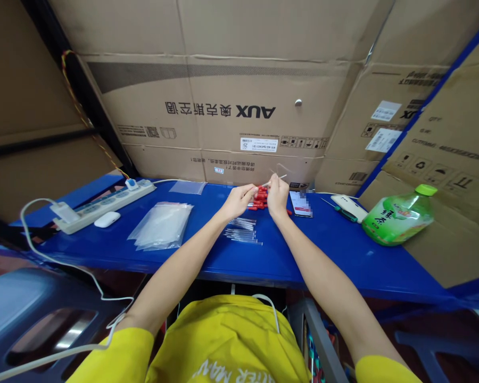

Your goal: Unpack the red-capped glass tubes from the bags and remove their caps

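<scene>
Both my hands are raised over the far middle of a blue shelf top (327, 250). My right hand (277, 195) is closed in a pinch on a thin clear tube (274, 181) that sticks out up and to the right. My left hand (238, 200) is closed close beside it, its fingertips at a small red cap. A heap of red caps (259, 200) lies just behind and between the hands. Several clear tubes (241, 230) lie in a row under my left wrist.
A stack of clear plastic bags (162, 226) lies at the left, with a white power strip (104, 205), charger and earbud case (107, 219). A phone (300, 204), a screwdriver (339, 210) and a green bottle (399, 215) on its side lie right. Cardboard boxes (223, 106) wall the back.
</scene>
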Available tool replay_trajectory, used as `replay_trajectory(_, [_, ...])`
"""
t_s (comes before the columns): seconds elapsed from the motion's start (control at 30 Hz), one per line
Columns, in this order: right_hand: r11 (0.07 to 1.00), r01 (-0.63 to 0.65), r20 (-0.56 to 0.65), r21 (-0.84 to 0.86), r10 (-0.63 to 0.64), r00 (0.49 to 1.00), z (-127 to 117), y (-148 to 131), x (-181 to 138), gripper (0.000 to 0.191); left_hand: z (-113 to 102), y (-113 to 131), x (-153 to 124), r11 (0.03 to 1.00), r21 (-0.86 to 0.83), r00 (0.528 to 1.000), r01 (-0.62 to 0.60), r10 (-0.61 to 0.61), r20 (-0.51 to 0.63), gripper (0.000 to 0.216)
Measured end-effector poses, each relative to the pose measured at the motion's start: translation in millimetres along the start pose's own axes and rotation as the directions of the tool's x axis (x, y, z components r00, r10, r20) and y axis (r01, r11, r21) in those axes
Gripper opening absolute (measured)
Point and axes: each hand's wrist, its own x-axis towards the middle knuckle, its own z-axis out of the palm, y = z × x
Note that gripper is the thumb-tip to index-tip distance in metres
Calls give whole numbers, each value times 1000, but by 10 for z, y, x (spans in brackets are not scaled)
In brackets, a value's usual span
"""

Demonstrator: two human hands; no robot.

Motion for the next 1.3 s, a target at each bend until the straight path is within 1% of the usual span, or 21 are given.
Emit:
replay_trajectory(0.03, [992, 62, -33, -111, -66, 997, 0, 1, -29, 52, -6, -10, 7, 998, 58, 1000, -2, 4, -28, 41])
replay_trajectory(0.1, [951, 144, -54, -275, -164, 985, 3, -12, -94, 51, -9, -11, 13, 990, 144, 997, -2, 13, -71, 39])
replay_trajectory(0.17, [911, 187, -53, -368, -221, 974, 6, -39, -151, 48, 4, 11, 11, 983, 182, 994, 8, 12, -110, 37])
replay_trajectory(0.3, [846, 244, -27, -474, -291, 956, -3, -88, -202, 41, 59, 72, -3, 984, 169, 982, 50, -17, -189, 35])
replay_trajectory(0.4, [844, 252, -32, -474, -303, 952, -15, -94, -188, 41, 84, 87, -16, 987, 152, 976, 57, -23, -215, 32])
replay_trajectory(0.47, [868, 238, -47, -435, -286, 957, -25, -84, -160, 43, 85, 75, -26, 990, 137, 981, 35, -7, -195, 31])
replay_trajectory(0.53, [889, 240, -29, -390, -272, 962, -43, -65, -123, 46, 78, 54, -35, 992, 128, 987, 5, 15, -160, 30])
replay_trajectory(0.6, [896, 266, 26, -355, -275, 961, -67, -40, -86, 47, 71, 31, -42, 992, 124, 990, -6, 23, -141, 26])
replay_trajectory(0.67, [900, 294, 99, -321, -277, 956, -96, -16, -58, 48, 69, 11, -44, 996, 84, 991, -1, 12, -132, 24])
replay_trajectory(0.8, [899, 348, 263, -264, -280, 923, -146, 18, -34, 51, 73, -19, -29, 994, -105, 998, 13, -19, -60, 34])
replay_trajectory(0.87, [886, 380, 302, -267, -297, 906, -162, 25, -28, 52, 75, -31, -16, 983, -178, 999, 38, -43, -26, 34])
replay_trajectory(0.93, [870, 399, 306, -290, -311, 900, -167, 25, -22, 52, 76, -42, -7, 977, -204, 998, 54, -59, -20, 31])
replay_trajectory(1.0, [857, 395, 288, -332, -307, 907, -161, 17, -19, 52, 76, -55, -2, 986, -164, 998, 38, -45, -38, 26])
replay_trajectory(1.1, [844, 361, 259, -397, -274, 926, -123, 0, -31, 54, 71, -75, 0, 999, -22, 996, -31, 29, -88, 17])
replay_trajectory(1.17, [844, 341, 275, -414, -242, 931, -78, -7, -50, 57, 63, -88, 2, 996, 68, 990, -63, 71, -123, 14])
replay_trajectory(1.23, [851, 324, 299, -413, -210, 931, -28, -1, -67, 61, 54, -98, 4, 991, 125, 988, -55, 72, -135, 14])
replay_trajectory(1.3, [859, 312, 311, -405, -191, 931, 16, 17, -76, 63, 47, -99, 6, 988, 152, 992, -22, 40, -117, 14])
